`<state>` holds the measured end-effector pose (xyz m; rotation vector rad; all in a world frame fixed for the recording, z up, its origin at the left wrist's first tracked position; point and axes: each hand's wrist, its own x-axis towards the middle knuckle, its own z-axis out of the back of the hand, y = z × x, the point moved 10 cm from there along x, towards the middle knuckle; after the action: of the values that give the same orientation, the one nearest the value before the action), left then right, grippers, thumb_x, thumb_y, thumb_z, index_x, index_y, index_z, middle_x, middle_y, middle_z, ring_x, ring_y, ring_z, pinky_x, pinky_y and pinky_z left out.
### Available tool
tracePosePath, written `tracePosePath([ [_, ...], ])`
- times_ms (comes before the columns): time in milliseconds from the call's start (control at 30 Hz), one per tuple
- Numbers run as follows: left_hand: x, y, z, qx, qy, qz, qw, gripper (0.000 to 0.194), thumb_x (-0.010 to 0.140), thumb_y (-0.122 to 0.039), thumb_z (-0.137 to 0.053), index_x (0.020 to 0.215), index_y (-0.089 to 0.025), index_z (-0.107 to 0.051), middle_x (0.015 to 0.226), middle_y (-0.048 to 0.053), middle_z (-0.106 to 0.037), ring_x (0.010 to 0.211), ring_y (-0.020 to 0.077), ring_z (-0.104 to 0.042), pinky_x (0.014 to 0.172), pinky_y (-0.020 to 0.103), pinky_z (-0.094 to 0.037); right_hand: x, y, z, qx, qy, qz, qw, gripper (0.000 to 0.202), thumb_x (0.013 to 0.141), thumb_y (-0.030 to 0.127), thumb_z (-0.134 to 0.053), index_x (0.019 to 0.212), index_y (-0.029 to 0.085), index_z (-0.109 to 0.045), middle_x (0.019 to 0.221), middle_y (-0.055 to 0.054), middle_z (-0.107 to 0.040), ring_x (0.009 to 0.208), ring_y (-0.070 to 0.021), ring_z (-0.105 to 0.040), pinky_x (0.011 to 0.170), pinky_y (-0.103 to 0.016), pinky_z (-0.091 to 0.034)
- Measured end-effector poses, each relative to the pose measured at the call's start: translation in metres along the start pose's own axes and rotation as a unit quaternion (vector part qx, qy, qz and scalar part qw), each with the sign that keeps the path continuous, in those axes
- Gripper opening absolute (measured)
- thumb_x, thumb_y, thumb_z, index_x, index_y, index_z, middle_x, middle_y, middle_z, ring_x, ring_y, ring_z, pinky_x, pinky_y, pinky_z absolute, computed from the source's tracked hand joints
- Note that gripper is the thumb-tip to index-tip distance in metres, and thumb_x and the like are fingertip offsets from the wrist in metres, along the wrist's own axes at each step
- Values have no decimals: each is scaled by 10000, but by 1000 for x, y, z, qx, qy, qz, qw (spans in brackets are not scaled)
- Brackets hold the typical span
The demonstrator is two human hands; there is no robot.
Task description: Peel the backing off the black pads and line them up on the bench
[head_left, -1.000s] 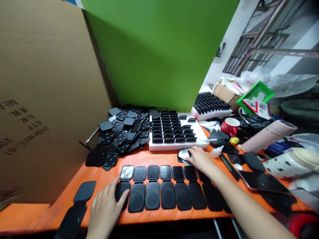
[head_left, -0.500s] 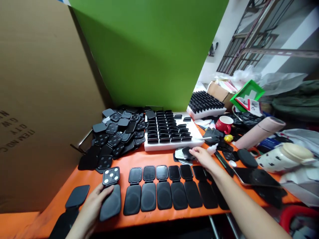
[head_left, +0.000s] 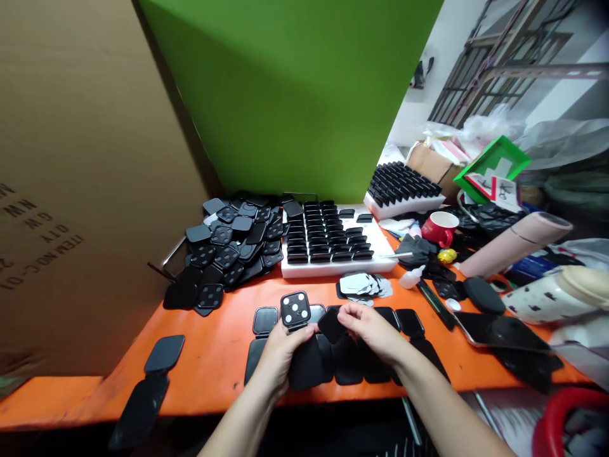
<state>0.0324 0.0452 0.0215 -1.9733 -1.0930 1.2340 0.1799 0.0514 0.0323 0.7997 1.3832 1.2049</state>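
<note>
My left hand (head_left: 280, 349) is closed around a black two-panel folding pad (head_left: 295, 309). Its small upper panel shows several white dots, and the larger panel hangs below my thumb. Pinched in my right hand (head_left: 368, 325) is a thin black square sheet (head_left: 332, 325), close to the right of that upper panel. Whether the two touch, I cannot tell. Beneath both hands lies a row of similar unfolded pads (head_left: 265, 320), partly hidden by my hands. Just beyond, a loose stack of thin white-backed sheets (head_left: 364, 285) rests on the orange table (head_left: 214, 362).
A heap of black panels (head_left: 228, 247) lies back left, beside a white foam tray (head_left: 333, 269) of upright black pieces. Another pad (head_left: 157, 374) lies at left. A red mug (head_left: 440, 230), pink bottle (head_left: 518, 244), dropper bottle (head_left: 412, 277) and phone (head_left: 499, 330) crowd the right.
My left hand has moved right with the pad, over the row. My right hand has come back from the sheet stack toward it, carrying a black sheet.
</note>
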Motion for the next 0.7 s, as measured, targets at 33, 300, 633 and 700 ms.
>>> tracePosePath([
  [33, -1, -4, -3, 30, 8, -14, 999, 277, 654, -242, -697, 899, -137, -622, 824, 50, -674, 756, 176, -625, 706, 274, -470, 0, 1, 1, -10, 1, -1, 1000, 333, 772, 494, -524, 687, 175, -482, 580, 46, -399, 526, -93, -355, 498, -209, -293],
  [300, 1, -13, 1, 147, 0, -71, 987, 258, 636, -236, -691, 856, -147, -589, 766, 14, -633, 734, 169, -582, 701, 271, -433, -1, 4, 0, -31, 16, 1, 999, 270, 787, 424, -530, 706, 166, -524, 602, 47, -426, 539, -89, -365, 511, -206, -283],
  [633, 2, -17, -1, 222, 4, -110, 969, 348, 613, -231, -686, 926, -142, -563, 884, 68, -656, 855, 232, -603, 743, 312, -451, 5, 21, -1, -163, 4, 35, 986, 244, 803, 385, -507, 717, 164, -566, 651, 21, -517, 586, -111, -442, 535, -216, -319],
  [700, 2, -19, 2, 240, -12, -125, 963, 361, 618, -242, -683, 942, -145, -558, 900, 74, -655, 876, 242, -601, 754, 321, -448, 6, 26, 0, -208, -7, 45, 977, 229, 806, 371, -504, 715, 173, -577, 662, 15, -544, 608, -123, -476, 544, -222, -332],
])
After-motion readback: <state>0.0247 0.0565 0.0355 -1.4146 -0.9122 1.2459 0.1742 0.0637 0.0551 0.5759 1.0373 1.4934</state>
